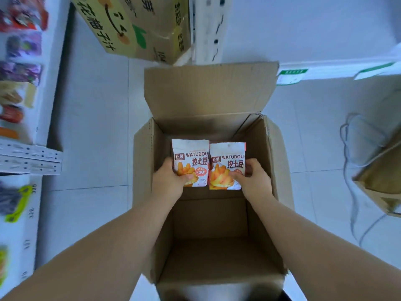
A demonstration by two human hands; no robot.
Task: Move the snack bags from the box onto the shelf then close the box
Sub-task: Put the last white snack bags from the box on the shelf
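- The left hand (168, 181) pinches the lower edge of the left snack bag (191, 157), thumb on its front. The right hand (253, 181) grips the right snack bag (227, 157) the same way.
- Both bags stand upright, side by side and touching, within the open box (271, 153).
- To do this well, I would lift them straight up past the box walls before swinging left, with a light grip so the contents are not crushed.
- The far flap (208, 88) stands open and is not yet folded down.
- The box rests on a pale tiled floor (93, 127).
- The shelf (30, 157) with blurred packets runs along the left.
- A cable (355, 148) trails on the right, and a printed carton (121, 25) lies beyond.
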